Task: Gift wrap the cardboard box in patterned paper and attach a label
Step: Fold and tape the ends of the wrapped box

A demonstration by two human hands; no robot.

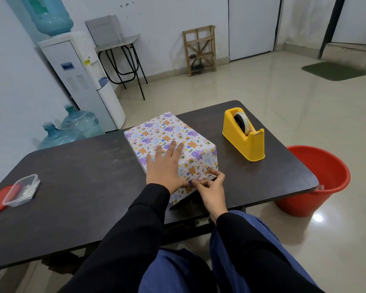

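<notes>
The single camera rides on my head, facing forward and down, close above the table [82, 166] in front of me; its wide angle also reaches the floor [262, 92] and the far wall [167, 15] beyond.

Bg: white walls [167, 13], glossy beige tile floor [262, 92] w/ glare, water dispenser [80, 81] + spare bottles [80, 121] left, wooden rack [200, 50], white door [253, 26], green mat [333, 71], red bucket [325, 166] right.

The box [169, 142] wears white paper printed with purple elephants, orange bears and rainbows. Right of it, a yellow tape dispenser [244, 137]; the counter [82, 176] is dark brown.
</notes>
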